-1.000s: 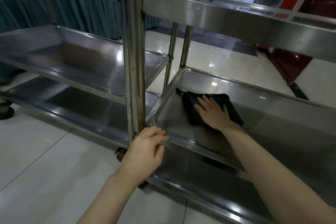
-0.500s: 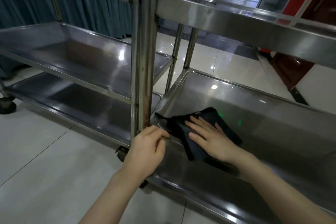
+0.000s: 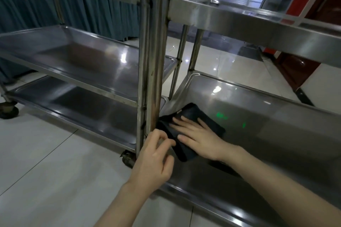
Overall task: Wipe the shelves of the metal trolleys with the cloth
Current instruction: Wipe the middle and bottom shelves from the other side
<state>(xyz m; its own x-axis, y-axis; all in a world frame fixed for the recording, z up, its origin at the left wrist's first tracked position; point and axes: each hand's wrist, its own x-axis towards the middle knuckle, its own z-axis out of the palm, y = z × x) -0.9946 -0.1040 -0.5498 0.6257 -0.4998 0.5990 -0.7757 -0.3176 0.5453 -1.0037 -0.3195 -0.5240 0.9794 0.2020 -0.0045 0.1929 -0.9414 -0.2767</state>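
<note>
The right hand [image 3: 199, 140] lies flat with fingers straight, pressing the dark cloth [image 3: 193, 114] onto the shelf [image 3: 276, 116] at its near-left corner, beside the post [image 3: 153, 61]. The left hand [image 3: 155, 156] curls its fingers over that corner's rim, just beside the cloth.

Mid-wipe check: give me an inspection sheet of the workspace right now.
Surface: steel middle shelf of the right trolley, shiny, with reflections.
Job's things: dark folded cloth flat at the shelf's near-left corner.
Clutter: nothing seen.
Hands: right hand flat on the cloth; left hand curled over the shelf's corner rim.
Cables: nothing seen.
Surroundings: second steel trolley left, teal curtain, white tiled floor.
</note>
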